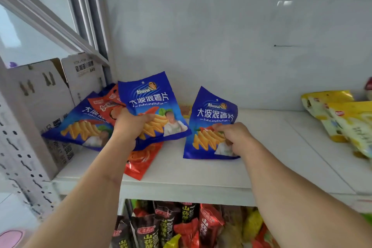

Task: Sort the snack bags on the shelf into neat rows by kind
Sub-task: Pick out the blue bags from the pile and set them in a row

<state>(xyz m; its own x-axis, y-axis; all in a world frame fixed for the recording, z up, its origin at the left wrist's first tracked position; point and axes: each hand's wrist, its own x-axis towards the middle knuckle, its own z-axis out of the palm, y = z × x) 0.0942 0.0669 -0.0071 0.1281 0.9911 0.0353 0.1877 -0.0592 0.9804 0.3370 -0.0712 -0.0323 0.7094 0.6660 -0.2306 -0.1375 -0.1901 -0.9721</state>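
On the white shelf (181, 173) my left hand (130, 125) grips a blue chip bag (153, 104) and holds it tilted above a pile. That pile has another blue chip bag (80, 125) lying at the left and red snack bags (141, 161) partly hidden under my hand. My right hand (235, 137) grips the lower part of a third blue chip bag (211, 125), which stands upright near the shelf's middle. Yellow snack bags (342, 119) lie at the far right of the shelf.
A white cardboard box (46, 94) with open flaps stands at the shelf's left end, beside a perforated metal upright (18, 147). A small orange packet (186, 110) lies at the back. The lower shelf holds several dark, red and yellow snack bags (181, 225).
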